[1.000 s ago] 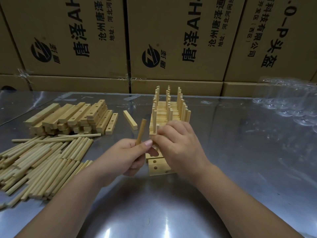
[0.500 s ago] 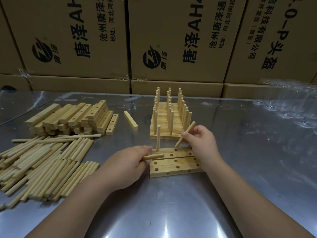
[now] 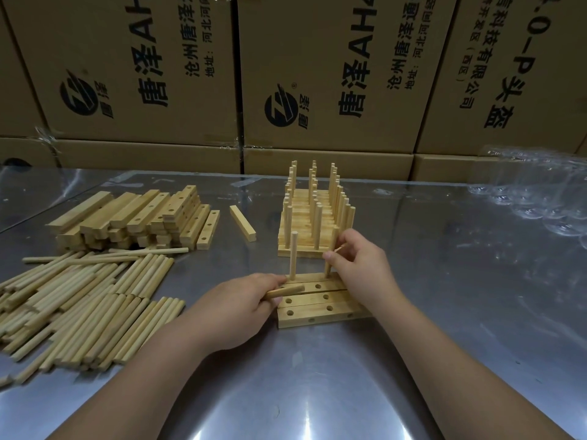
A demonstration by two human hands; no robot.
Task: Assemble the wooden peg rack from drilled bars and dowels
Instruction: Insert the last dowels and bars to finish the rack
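Three drilled bars (image 3: 317, 304) lie side by side on the metal table in front of me. One dowel (image 3: 293, 257) stands upright in the far bar's left hole. My right hand (image 3: 362, 268) pinches a second dowel (image 3: 330, 258), upright, its lower end at the far bar's middle hole. My left hand (image 3: 241, 308) grips a third dowel (image 3: 286, 291), which lies across the bars' left ends. Behind them stand finished peg racks (image 3: 313, 217), packed in a row.
Loose dowels (image 3: 79, 300) lie heaped at the left, with a stack of drilled bars (image 3: 133, 217) behind them and one single bar (image 3: 242, 222) beside it. Cardboard boxes (image 3: 333, 74) wall the back. Clear plastic wrap (image 3: 533, 192) lies at the far right.
My right hand turned its tilted dowel upright and brought it down onto the far bar. Before that it had set the first dowel. My left hand still holds its dowel.
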